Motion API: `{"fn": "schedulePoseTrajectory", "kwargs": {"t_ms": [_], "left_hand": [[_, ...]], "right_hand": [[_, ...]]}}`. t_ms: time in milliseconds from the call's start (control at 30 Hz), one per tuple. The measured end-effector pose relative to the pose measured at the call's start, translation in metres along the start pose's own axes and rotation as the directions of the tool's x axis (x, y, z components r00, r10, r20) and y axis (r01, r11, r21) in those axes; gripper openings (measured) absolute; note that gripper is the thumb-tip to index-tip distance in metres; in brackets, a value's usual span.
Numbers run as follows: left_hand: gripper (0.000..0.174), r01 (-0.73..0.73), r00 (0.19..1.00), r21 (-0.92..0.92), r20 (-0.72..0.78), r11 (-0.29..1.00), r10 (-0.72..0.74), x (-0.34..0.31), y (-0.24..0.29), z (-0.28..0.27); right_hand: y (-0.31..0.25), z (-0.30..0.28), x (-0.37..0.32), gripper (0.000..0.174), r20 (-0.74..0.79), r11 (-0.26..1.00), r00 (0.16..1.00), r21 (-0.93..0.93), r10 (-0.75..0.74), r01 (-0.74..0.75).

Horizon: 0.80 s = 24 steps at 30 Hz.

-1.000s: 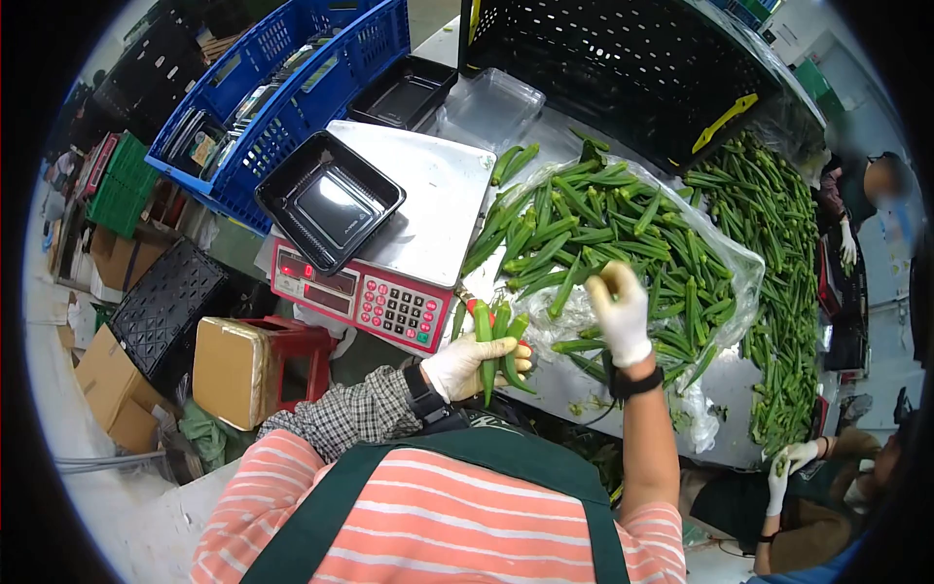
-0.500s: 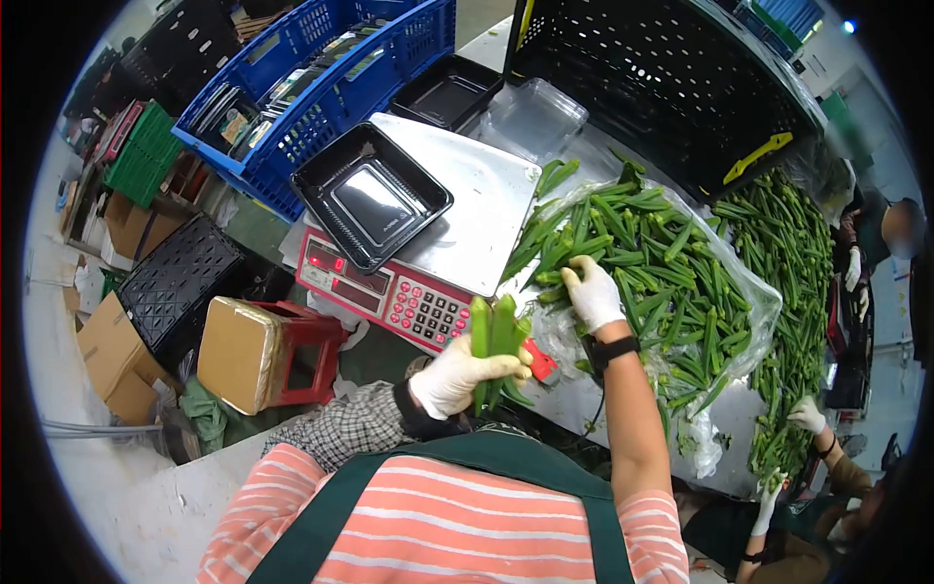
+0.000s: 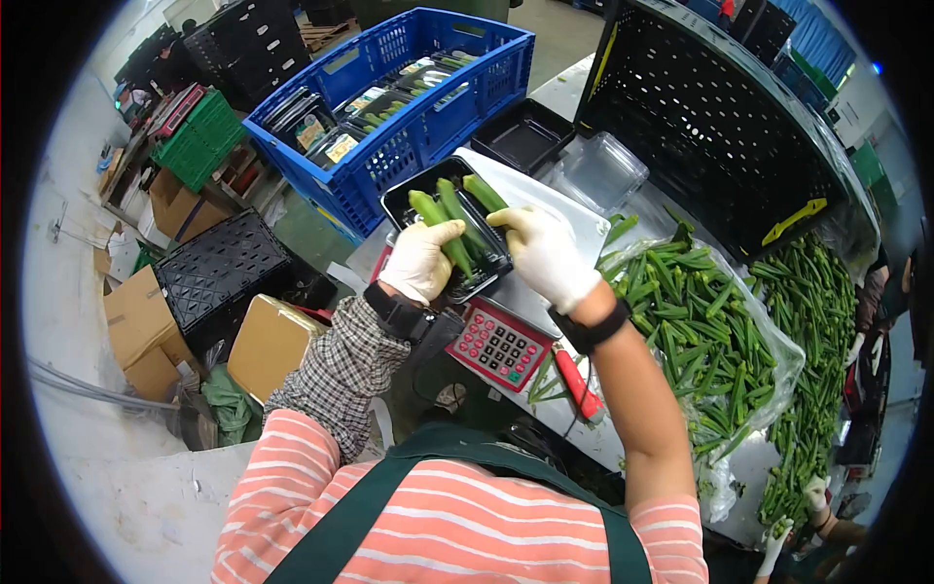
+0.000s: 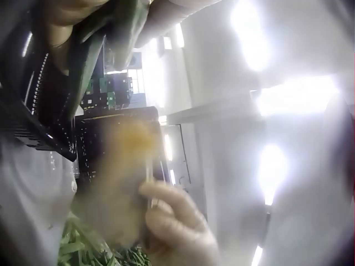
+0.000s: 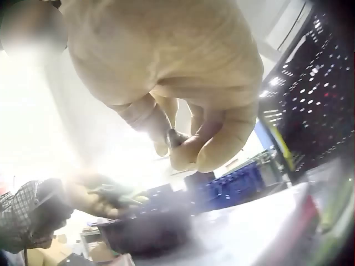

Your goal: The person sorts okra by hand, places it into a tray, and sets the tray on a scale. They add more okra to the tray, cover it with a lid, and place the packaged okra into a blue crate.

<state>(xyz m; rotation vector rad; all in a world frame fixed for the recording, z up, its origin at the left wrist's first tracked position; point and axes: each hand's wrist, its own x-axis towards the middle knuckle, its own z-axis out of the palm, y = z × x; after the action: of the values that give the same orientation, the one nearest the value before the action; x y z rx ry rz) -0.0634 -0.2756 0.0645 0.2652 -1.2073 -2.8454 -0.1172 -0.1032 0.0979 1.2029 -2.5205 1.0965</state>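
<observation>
My gloved left hand (image 3: 420,261) grips a few green okra pods (image 3: 431,211) over the black plastic tray (image 3: 470,284), which sits on the scale. At the tray's right side, my gloved right hand (image 3: 548,255) pinches another okra pod (image 3: 484,193) between thumb and fingers. In the right wrist view, the dark tip of a pod (image 5: 176,138) shows between the right fingertips. Seen from the left wrist, pods (image 4: 86,72) hang beside the tray wall (image 4: 33,83). Part of the tray's inside is hidden by the left hand and pods.
The red scale (image 3: 501,343) stands at the table edge near a red-handled tool (image 3: 577,384). Loose okra (image 3: 700,321) lies on plastic to the right. Behind are a blue crate (image 3: 399,141) of packed trays, a black tray (image 3: 525,136), clear containers (image 3: 603,170) and a black crate (image 3: 700,107).
My left hand has carried its okra from in front of my body up over the tray. The right hand has come from the okra pile to the tray with a pod. The head view has shifted.
</observation>
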Motion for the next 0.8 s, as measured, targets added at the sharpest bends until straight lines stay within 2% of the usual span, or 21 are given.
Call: {"fn": "schedulePoseTrajectory", "kwargs": {"t_ms": [33,67,100,167,233,267,300,333,367,433,467,500,533,567,633,700,800], "left_hand": [[0.029,0.008,1.0,-0.004,0.009,1.0,-0.008,-0.003,0.003,0.004],[0.028,0.039,0.999,0.068,0.0,0.997,-0.039,-0.011,0.007,0.006],[0.033,0.065,0.997,0.076,0.027,0.995,-0.067,-0.02,0.015,0.012],[0.038,-0.03,0.995,0.131,0.102,0.991,0.016,-0.035,0.026,0.014],[0.053,-0.117,0.992,0.21,0.08,0.971,0.102,-0.058,0.041,0.022],[0.053,-0.113,0.993,0.197,0.042,0.974,0.106,-0.068,0.044,0.019],[0.054,-0.107,0.994,0.186,0.007,0.977,0.108,-0.077,0.046,0.017],[0.048,-0.095,0.994,0.19,0.068,0.977,0.084,-0.085,0.044,0.015],[0.04,-0.055,0.993,0.217,0.118,0.975,0.029,-0.092,0.037,0.02],[0.034,0.13,0.937,0.321,0.27,0.938,-0.223,-0.106,0.015,0.026],[0.031,0.191,0.906,0.346,0.298,0.919,-0.301,-0.107,0.003,0.031],[0.029,0.252,0.863,0.373,0.33,0.893,-0.382,-0.107,-0.011,0.037],[0.025,0.401,0.776,0.424,0.313,0.812,-0.547,-0.106,-0.028,0.041],[0.024,0.462,0.756,0.401,0.289,0.791,-0.588,-0.103,-0.042,0.046],[0.023,0.506,0.747,0.333,0.293,0.796,-0.597,-0.1,-0.073,0.05],[0.023,0.518,0.715,0.368,0.31,0.772,-0.627,-0.1,-0.094,0.055],[0.023,0.545,0.673,0.414,0.302,0.729,-0.675,-0.101,-0.117,0.057]], "right_hand": [[0.004,0.012,0.009,0.02,0.096,0.994,0.994,-0.097,0.057,-0.047],[0.014,0.025,0.009,0.02,0.141,0.992,0.99,-0.125,0.02,-0.002],[0.015,0.023,0.009,0.02,0.143,0.992,0.99,-0.125,0.015,0.003],[0.017,0.01,-0.003,0.02,0.015,0.996,0.996,0.006,-0.085,0.085],[0.012,-0.024,-0.023,0.02,-0.038,0.989,0.998,0.135,0.057,-0.051],[0.022,-0.037,-0.04,0.019,-0.064,0.952,0.973,0.228,0.222,-0.202],[0.028,-0.059,-0.055,0.017,-0.079,0.954,0.955,0.124,0.285,-0.274],[0.036,-0.074,-0.074,0.015,-0.101,0.912,0.911,0.136,0.4,-0.386],[0.06,-0.084,-0.102,0.016,-0.158,0.876,0.865,0.172,0.476,-0.451],[0.101,-0.109,-0.166,0.018,-0.225,0.795,0.762,0.136,0.606,-0.592],[0.114,-0.123,-0.196,0.017,-0.168,0.615,0.592,0.188,0.788,-0.766],[0.123,-0.128,-0.22,0.017,-0.184,0.591,0.563,0.175,0.805,-0.788],[0.129,-0.132,-0.243,0.017,-0.236,0.587,0.557,0.081,0.796,-0.805],[0.134,-0.141,-0.266,0.016,-0.289,0.575,0.553,-0.011,0.782,-0.818],[0.13,-0.142,-0.284,0.015,-0.295,0.561,0.562,-0.095,0.773,-0.822],[0.135,-0.131,-0.295,0.015,-0.308,0.558,0.57,-0.134,0.762,-0.819],[0.141,-0.113,-0.29,0.017,-0.283,0.558,0.631,-0.301,0.722,-0.773]]}}
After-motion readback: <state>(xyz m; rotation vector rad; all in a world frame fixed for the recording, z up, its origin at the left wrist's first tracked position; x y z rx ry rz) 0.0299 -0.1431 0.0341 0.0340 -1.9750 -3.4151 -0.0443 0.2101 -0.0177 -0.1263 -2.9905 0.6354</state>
